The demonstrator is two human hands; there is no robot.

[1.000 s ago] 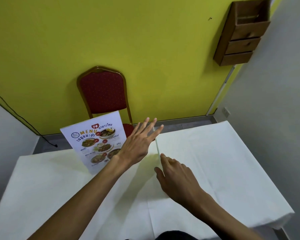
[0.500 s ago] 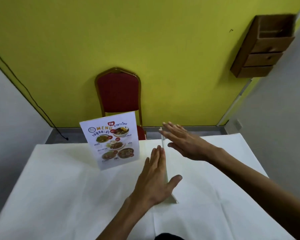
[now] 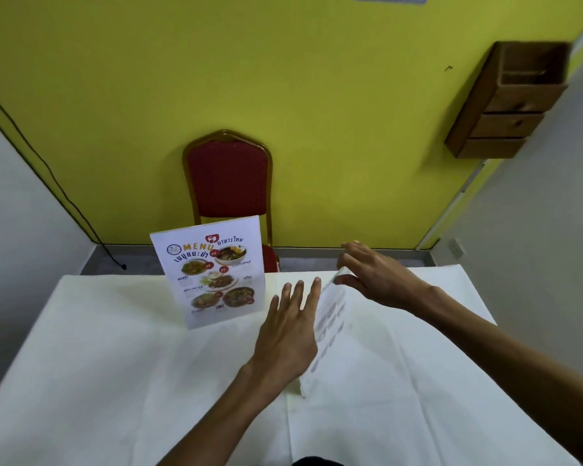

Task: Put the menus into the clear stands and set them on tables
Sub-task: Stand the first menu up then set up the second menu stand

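Observation:
One menu stand [image 3: 209, 274], a clear holder with a colourful food menu, stands upright on the white table [image 3: 115, 348], facing me. A second menu stand [image 3: 332, 326] stands just right of it, nearly edge-on and leaning, with its print showing faintly through the back. My left hand [image 3: 290, 334] lies flat against its left face, fingers straight and apart. My right hand [image 3: 377, 277] pinches its top corner between thumb and fingers.
A red padded chair [image 3: 228, 178] stands behind the table against the yellow wall. A wooden wall box [image 3: 509, 102] hangs at the upper right. A black cable [image 3: 48, 169] runs down the left corner to the floor. Grey walls close in on both sides.
My right hand came around from in front of the second stand to its top edge. My left hand went from hovering above to lying flat on the stand's left face. The stand now leans.

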